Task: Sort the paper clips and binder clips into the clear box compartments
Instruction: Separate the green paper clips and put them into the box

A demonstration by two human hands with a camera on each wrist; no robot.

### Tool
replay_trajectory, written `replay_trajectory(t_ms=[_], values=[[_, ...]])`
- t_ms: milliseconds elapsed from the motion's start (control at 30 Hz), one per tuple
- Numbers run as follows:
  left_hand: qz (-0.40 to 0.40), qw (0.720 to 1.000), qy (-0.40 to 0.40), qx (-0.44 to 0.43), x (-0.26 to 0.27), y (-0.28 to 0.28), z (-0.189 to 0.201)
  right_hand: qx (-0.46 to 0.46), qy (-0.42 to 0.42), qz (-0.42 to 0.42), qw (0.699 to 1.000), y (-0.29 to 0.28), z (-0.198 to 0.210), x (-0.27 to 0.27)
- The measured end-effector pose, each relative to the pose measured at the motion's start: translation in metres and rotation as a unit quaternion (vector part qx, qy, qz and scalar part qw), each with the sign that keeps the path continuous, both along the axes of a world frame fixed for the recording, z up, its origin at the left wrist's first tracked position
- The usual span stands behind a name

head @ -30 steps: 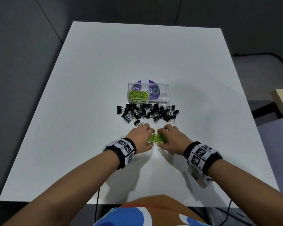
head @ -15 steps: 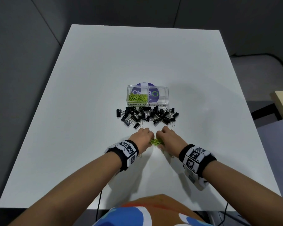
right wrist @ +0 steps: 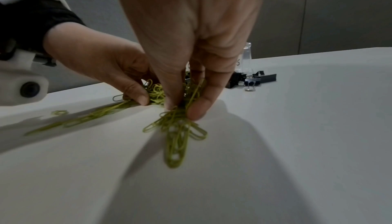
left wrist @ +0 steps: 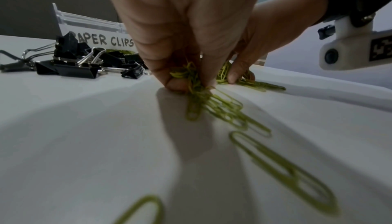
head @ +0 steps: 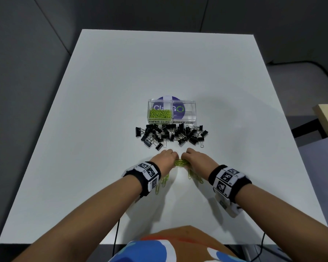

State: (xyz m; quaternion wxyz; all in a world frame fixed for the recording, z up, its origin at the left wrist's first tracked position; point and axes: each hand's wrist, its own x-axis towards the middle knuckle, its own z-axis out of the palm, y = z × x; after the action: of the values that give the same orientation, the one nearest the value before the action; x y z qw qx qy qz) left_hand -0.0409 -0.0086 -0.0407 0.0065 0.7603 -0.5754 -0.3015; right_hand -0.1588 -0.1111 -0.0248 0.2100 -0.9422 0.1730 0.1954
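White table [head: 102, 129], you seated at the near edge. Clear box [head: 189, 105] stands mid-table, two compartments: the left, labelled PAPER CLIPS, holds green clips; the right, labelled BINDER CLIPS, looks empty. Black binder clips [head: 170, 136] lie heaped just in front of the box, none sorted.

Your left hand [head: 164, 159] and right hand [head: 197, 160] meet near you, fingers curled down, each pinching into one shared bunch of green paper clips [head: 181, 163] on the table. Strays trail back under both wrists.

Handling, judged: the paper clips are light, thin, slick wire and lie flat, so they will slide rather than lift. They also hook together, so a bunch may drag stragglers or shed them. Squeeze the heap from both sides at its thickest part and pick up the flat strays by an end loop.
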Motion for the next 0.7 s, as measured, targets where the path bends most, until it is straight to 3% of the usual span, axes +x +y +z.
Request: replay_trajectory(t_ms=[367,700], values=[[-0.05,0.998,-0.04,0.02,0.012,-0.003,0.004,0.043,-0.029,-0.044,0.998,-0.01,0.006,0.003],[-0.008,0.998,0.032,0.055,0.028,0.017,0.028,0.061,-0.031,-0.001,0.998,-0.014,0.034,0.004]])
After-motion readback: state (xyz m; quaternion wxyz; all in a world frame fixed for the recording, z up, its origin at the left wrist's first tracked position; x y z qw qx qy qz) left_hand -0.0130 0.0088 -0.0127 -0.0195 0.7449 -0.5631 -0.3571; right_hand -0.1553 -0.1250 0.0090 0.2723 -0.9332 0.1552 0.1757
